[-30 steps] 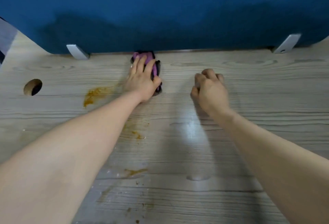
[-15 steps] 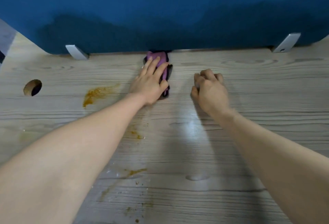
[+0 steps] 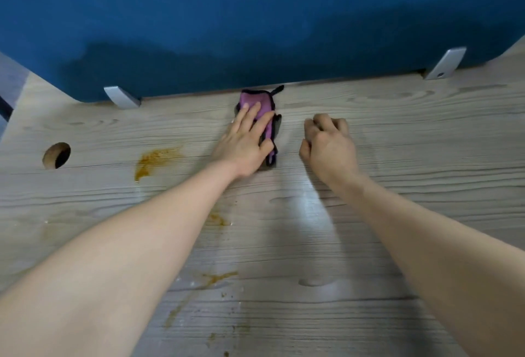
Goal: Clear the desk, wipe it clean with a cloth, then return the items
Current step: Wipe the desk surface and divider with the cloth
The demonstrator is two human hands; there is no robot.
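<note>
Head view: the left hand [image 3: 245, 140] presses flat, fingers straight, on a folded purple cloth [image 3: 262, 118] at the desk's [image 3: 397, 214] far edge. It has slid rightward over the last second, toward the right hand [image 3: 329, 146], a curled, seemingly empty fist. Orange stains [image 3: 154, 159] left of both hands remain, so wiping looks unfinished.

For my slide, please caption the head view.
Left hand presses purple cloth against stained desk; right hand fisted beside.
</note>
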